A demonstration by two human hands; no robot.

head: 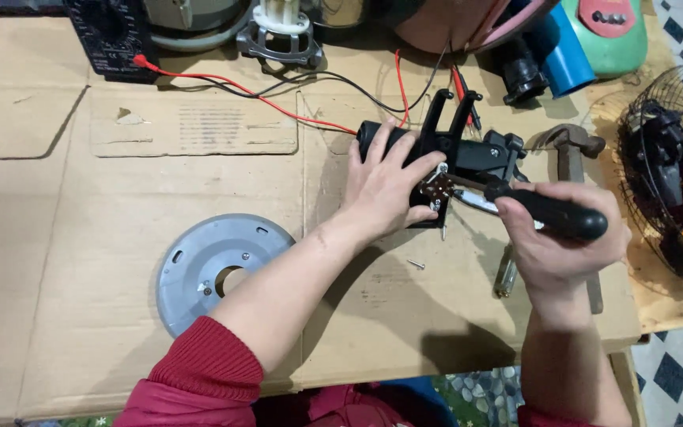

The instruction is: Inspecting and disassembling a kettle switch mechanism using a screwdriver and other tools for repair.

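1. Red sleeves at the bottom edge lie nearest to us; both our forearms run up from them to the work on the cardboard sheet (57, 237) that covers the bench.
2. Our left hand (385, 190) lies flat over the black plastic motor housing (468, 158), fingers spread wide and pressing it down; the thumb rests beside a small brown switch part (436, 188) at its lower edge.
3. Our right hand (559, 237) is wrapped tight round the black handle of a screwdriver (551, 215), with the metal shaft angled left toward the switch part.
4. Handling judgement: the housing looks rigid, moulded and fairly light, so it would slide on cardboard unless pinned from above. The broad body is the place to hold; the two thin upright arms at its top look likely to snap.
5. One loose screw (416, 264) lies on the cardboard just below the housing; it is small and easily lost.
6. A grey metal disc (215, 265) with a centre hole lies well apart to the left. A fan guard with orange blade (677, 182) sits at the right edge, cut off by the frame.
7. Hidden: the screwdriver tip and whatever it meets sit behind our left fingers. The red and black leads (278, 95) run from a meter (112, 39) to behind the housing; their ends cannot be seen.
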